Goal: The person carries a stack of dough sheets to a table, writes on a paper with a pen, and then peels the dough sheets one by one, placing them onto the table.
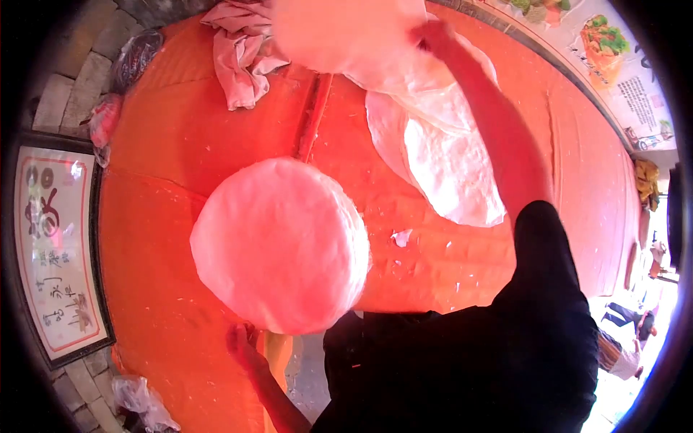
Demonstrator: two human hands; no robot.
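A: What do the hands hold?

B: Right hand (433, 37): fingers clamped on a round sheet's (346, 29) edge, presumably keeping it flat, over loose sheets (455, 169). Left hand (245, 348): finger closure indeterminate, beside the round stack (278, 242) on the bench (159, 267).

A: Containers?

B: Plastic bag (142, 400), left of the left fingers; contents indiscernible.

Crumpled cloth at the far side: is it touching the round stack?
No, a stretch of orange tabletop shows between the crumpled cloth and the round stack.
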